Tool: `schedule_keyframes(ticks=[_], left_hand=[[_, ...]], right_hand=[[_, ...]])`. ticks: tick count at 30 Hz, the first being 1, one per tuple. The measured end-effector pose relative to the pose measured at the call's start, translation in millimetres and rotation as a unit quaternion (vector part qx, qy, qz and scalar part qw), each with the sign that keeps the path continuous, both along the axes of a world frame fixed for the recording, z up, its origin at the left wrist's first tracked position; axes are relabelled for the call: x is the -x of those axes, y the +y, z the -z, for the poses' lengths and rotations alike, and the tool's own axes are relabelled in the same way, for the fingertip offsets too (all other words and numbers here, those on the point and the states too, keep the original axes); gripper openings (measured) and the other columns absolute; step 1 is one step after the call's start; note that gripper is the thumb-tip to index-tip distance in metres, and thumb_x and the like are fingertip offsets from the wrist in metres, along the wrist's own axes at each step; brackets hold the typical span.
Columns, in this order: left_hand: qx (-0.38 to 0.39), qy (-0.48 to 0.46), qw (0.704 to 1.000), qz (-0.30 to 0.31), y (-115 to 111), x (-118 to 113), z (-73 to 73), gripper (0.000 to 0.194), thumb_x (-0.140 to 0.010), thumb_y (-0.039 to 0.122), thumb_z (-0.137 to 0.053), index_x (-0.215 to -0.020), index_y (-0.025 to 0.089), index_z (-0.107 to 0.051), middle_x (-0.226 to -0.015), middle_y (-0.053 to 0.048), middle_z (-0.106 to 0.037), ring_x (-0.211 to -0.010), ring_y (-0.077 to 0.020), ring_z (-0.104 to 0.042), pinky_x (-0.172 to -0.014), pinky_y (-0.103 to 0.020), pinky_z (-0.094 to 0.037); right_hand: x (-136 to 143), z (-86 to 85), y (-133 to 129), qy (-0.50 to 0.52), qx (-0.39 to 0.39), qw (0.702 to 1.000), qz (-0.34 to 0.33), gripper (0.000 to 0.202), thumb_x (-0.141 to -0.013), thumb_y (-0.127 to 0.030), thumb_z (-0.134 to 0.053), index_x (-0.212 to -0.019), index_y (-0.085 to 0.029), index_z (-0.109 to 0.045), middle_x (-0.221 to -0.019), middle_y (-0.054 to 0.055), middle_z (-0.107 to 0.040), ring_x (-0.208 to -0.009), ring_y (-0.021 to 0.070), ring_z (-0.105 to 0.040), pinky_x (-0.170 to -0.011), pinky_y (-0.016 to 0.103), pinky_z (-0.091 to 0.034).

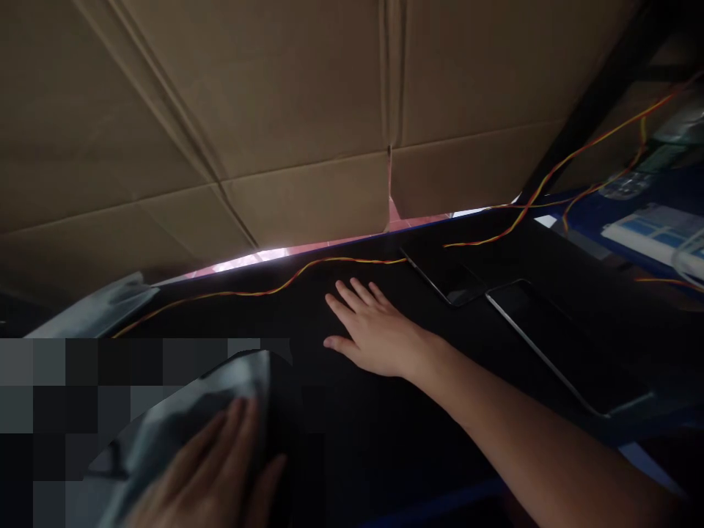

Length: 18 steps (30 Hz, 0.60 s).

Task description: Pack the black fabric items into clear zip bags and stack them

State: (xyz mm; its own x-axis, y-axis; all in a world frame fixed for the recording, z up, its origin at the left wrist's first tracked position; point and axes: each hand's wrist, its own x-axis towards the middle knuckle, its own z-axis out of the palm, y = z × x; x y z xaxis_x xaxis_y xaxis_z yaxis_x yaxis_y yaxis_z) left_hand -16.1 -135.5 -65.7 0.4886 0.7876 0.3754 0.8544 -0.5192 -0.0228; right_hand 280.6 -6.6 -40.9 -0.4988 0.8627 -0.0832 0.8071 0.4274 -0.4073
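Dim tabletop (385, 440), right hand (377, 330) splayed, cropped left hand (206, 469) on blurred plastic (184, 418), grip unclear.

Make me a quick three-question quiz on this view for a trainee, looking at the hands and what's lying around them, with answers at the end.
1. Multiple choice. The right hand is: a) clenched in a fist; b) spread open over the black tabletop; c) gripping a pen.
2. True or false: the left hand is on the red-and-yellow wire.
3. How many dark, tablet-like devices lie to the right of the right hand?

Key: 1. b. 2. False; it is on pale grey sheeting. 3. Two, the smaller one lying nearer the cardboard.
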Motion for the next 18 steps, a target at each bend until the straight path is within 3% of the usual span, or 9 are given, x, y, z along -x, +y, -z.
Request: schedule_keyframes(ticks=[2,4,8,11,14,17,18], left_hand=[[0.003,0.028,0.998,0.055,1,-33,-10.7,0.075,-0.107,0.052,-0.056,-0.173,0.024,-0.034,-0.145,-0.012,-0.074,-0.116,-0.0396,-0.078,-0.08,-0.054,-0.069],[0.026,0.05,0.994,0.096,12,-54,-26.5,0.071,-0.106,0.055,-0.059,-0.169,0.025,-0.043,-0.15,-0.008,-0.071,-0.125,-0.0381,-0.076,-0.089,-0.054,-0.07],[0.107,0.077,0.981,0.14,51,-51,-45.9,0.07,-0.108,0.052,-0.059,-0.171,0.033,-0.035,-0.166,-0.005,-0.055,-0.155,-0.0429,-0.05,-0.118,-0.076,-0.049],[0.187,0.064,0.973,0.116,86,-41,-42.0,0.063,-0.112,0.053,-0.05,-0.171,0.038,-0.033,-0.175,-0.005,-0.042,-0.162,-0.0426,-0.038,-0.123,-0.082,-0.035],[0.201,0.036,0.977,0.067,112,-45,-32.1,0.057,-0.114,0.056,-0.04,-0.167,0.034,-0.045,-0.176,-0.004,-0.041,-0.164,-0.0417,-0.034,-0.127,-0.079,-0.032],[0.187,-0.004,0.982,0.032,125,-53,-24.7,0.057,-0.115,0.053,-0.032,-0.165,0.029,-0.049,-0.173,-0.004,-0.046,-0.164,-0.0389,-0.036,-0.128,-0.075,-0.032],[0.185,-0.021,0.982,0.026,127,-55,-23.2,0.058,-0.116,0.051,-0.031,-0.164,0.028,-0.05,-0.172,-0.004,-0.048,-0.164,-0.0381,-0.037,-0.128,-0.074,-0.033]], right_hand=[[0,1.0,0,0.003,-0.004,1.0,0.001,0.082,-0.11,-0.058,-0.051,-0.173,-0.009,-0.032,-0.182,0.019,-0.015,-0.17,0.0397,-0.008,-0.138,0.06,-0.01],[0,1.8,-1,0.007,-0.008,1.0,0.0,0.081,-0.11,-0.058,-0.051,-0.173,-0.009,-0.033,-0.182,0.02,-0.017,-0.17,0.0401,-0.009,-0.138,0.061,-0.011],[0,4.1,0,0.03,-0.025,0.999,0.002,0.073,-0.11,-0.049,-0.054,-0.17,-0.01,-0.04,-0.181,0.02,-0.025,-0.17,0.0402,-0.016,-0.137,0.062,-0.017],[0,0.7,4,0.066,-0.052,0.996,0.019,0.051,-0.111,-0.031,-0.052,-0.159,-0.013,-0.057,-0.175,0.018,-0.044,-0.164,0.0389,-0.035,-0.133,0.061,-0.028],[-3,-12.5,6,0.11,-0.07,0.991,0.024,0.031,-0.11,-0.02,-0.051,-0.133,-0.015,-0.071,-0.147,0.016,-0.07,-0.137,0.0298,-0.065,-0.115,0.047,-0.05],[-5,-28.6,-1,0.138,-0.024,0.988,-0.066,0.003,-0.1,-0.022,-0.071,-0.101,-0.022,-0.074,-0.108,0.001,-0.078,-0.097,0.017,-0.073,-0.084,0.029,-0.055],[-5,-32.2,-5,0.142,0.009,0.984,-0.112,0.005,-0.095,-0.022,-0.078,-0.096,-0.024,-0.074,-0.101,-0.002,-0.076,-0.089,0.0144,-0.072,-0.078,0.026,-0.053]])
